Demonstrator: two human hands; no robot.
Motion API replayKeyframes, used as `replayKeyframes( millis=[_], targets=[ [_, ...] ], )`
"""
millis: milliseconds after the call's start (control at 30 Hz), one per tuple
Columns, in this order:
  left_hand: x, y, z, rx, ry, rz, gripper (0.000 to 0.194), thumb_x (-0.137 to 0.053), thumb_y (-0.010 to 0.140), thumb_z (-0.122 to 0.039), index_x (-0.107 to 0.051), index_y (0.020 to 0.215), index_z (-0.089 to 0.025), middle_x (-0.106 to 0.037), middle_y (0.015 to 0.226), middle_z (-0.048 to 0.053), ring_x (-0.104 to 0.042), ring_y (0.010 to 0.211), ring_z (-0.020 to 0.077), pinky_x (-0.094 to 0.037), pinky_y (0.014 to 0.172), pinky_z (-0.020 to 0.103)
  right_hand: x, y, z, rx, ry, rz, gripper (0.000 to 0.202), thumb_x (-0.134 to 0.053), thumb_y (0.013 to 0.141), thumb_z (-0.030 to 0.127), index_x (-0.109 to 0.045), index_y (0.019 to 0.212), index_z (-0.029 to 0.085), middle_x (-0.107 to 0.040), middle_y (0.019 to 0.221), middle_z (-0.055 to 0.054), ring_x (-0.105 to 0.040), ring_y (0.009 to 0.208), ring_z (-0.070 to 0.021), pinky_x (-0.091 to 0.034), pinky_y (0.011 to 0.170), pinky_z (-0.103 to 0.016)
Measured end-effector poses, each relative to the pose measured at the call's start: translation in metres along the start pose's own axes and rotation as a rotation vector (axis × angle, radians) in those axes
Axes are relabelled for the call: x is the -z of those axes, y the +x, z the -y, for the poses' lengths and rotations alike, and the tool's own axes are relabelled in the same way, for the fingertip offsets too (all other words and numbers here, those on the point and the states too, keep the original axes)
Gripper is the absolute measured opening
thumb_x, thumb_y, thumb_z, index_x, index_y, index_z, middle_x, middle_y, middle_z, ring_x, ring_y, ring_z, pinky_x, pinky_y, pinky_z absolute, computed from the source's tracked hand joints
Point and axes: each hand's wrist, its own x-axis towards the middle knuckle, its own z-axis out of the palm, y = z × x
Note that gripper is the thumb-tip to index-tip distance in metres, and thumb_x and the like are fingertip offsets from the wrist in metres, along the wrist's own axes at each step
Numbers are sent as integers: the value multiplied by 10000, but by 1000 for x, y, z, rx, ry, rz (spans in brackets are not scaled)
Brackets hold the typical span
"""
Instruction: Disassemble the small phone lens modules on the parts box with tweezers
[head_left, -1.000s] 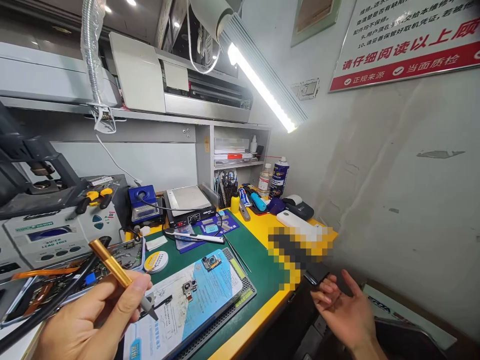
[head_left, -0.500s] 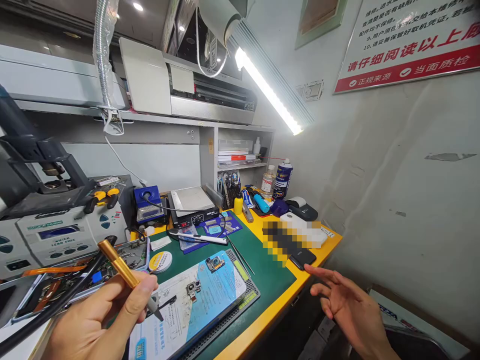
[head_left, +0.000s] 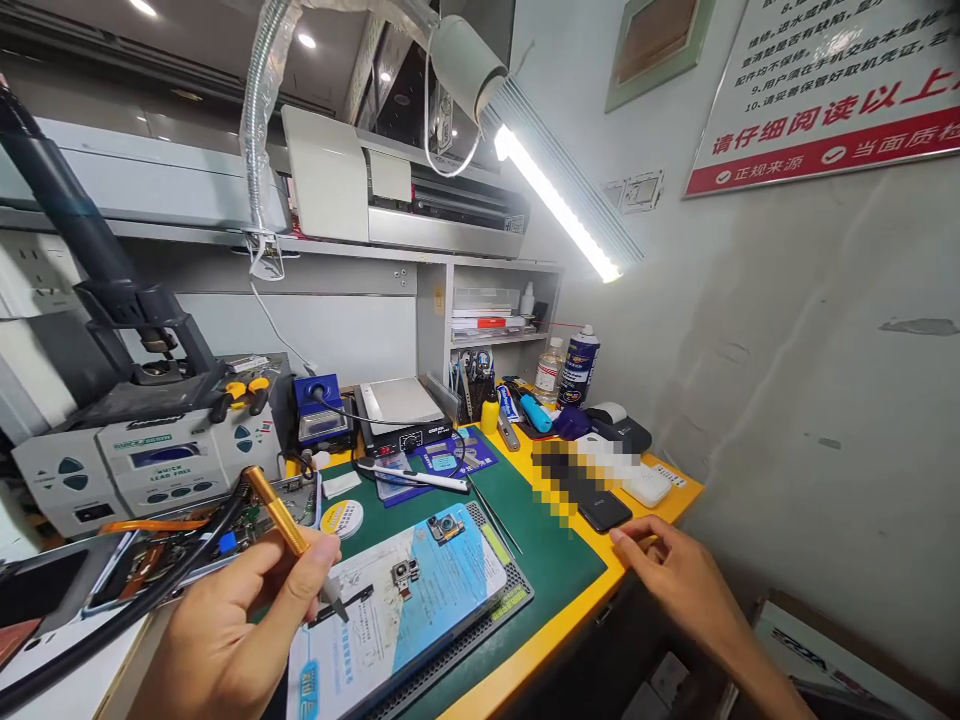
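gold tool (head_left: 276, 511) in left hand (head_left: 251, 610), black phone (head_left: 602, 506)

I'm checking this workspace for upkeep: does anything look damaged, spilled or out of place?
The wall looks damaged: it has scuffed patches and pale, uneven streaks at the right. The black phone lies close to the edge of the yellow bench, perhaps a risky spot. I see no spill on the bench.

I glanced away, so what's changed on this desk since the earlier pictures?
The right hand has let go of the black phone, which had its near end raised and now lies flat on the desk; its fingertips are near the phone's corner. The left hand still holds the gold-handled tool.
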Motion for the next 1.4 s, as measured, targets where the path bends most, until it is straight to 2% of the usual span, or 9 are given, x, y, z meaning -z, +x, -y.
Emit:
replayKeyframes(
  millis=[100, 233, 367, 600, 767, 933, 1033, 1133, 1400],
  targets=[
    [1, 2, 2, 29, -39, 34, 551, -607, 780, -761, -753, 855, -236, -620, 554, -22, -594, 531, 177, -480, 506, 233, -2, 7, 13, 62, -168, -32, 285, -682, 800, 508, -615, 746, 236, -696, 783, -13, -575, 688, -201, -364, 606, -308],
    [4, 2, 0, 36, -97, 69, 546, -652, 742, -753, -749, 823, -222, -607, 550, -5, -572, 519, 175, -461, 480, 233, -6, 16, 21, 106, -325, -9, 295, -664, 847, 419, -525, 674, 224, -607, 663, 30, -492, 587, -153, -316, 568, -282],
    [3, 0, -12, 80, -166, 53, 473, -644, 818, -686, -715, 866, -221, -571, 603, -17, -510, 561, 148, -401, 508, 223, -8, 21, 18, 118, -384, 4, 328, -620, 857, 386, -443, 619, 246, -543, 557, 37, -445, 520, -159, -291, 527, -282],
    [0, 7, -14, 109, -246, 100, 507, -637, 831, -701, -637, 744, -201, -531, 598, -23, -470, 570, 129, -385, 506, 215, 3, 18, 40, 190, -337, 32, 419, -528, 897, 554, -492, 608, 253, -565, 527, -3, -519, 521, -203, -333, 509, -307],
    [1, 14, -6, 179, -350, 118, 526, -654, 825, -709, -651, 840, -184, -503, 573, -49, -416, 518, 85, -327, 441, 164, -5, 25, 90, 343, -298, 219, 397, -510, 988, 524, -627, 757, 223, -667, 711, -3, -591, 637, -172, -409, 552, -284],
    [-1, 15, -7, 231, -467, 88, 545, -661, 822, -711, -636, 884, -170, -489, 528, -72, -359, 432, 57, -294, 378, 151, -45, 55, 125, 400, -390, 483, 244, -620, 1004, 398, -690, 976, 167, -711, 965, -34, -679, 819, -175, -576, 750, -348],
    [-1, 16, -8, 243, -518, 69, 534, -674, 819, -699, -630, 875, -169, -502, 529, -72, -363, 413, 53, -293, 360, 151, -69, 70, 131, 349, -429, 649, 234, -638, 1003, 365, -685, 1097, 156, -717, 1046, -49, -704, 834, -181, -605, 735, -350],
    [0, 16, -9, 242, -556, 30, 510, -685, 826, -675, -632, 873, -170, -519, 551, -69, -385, 420, 50, -291, 358, 142, -81, 78, 132, 290, -449, 717, 228, -637, 1006, 332, -676, 1155, 164, -710, 1118, -64, -708, 888, -195, -612, 768, -367],
    [-1, 16, -10, 255, -599, 30, 491, -702, 820, -653, -605, 843, -172, -567, 590, -61, -378, 396, 37, -287, 347, 141, -76, 86, 132, 187, -343, 743, 206, -639, 1005, 318, -681, 1142, 169, -709, 1111, -56, -706, 869, -189, -615, 737, -342]
  ],
)
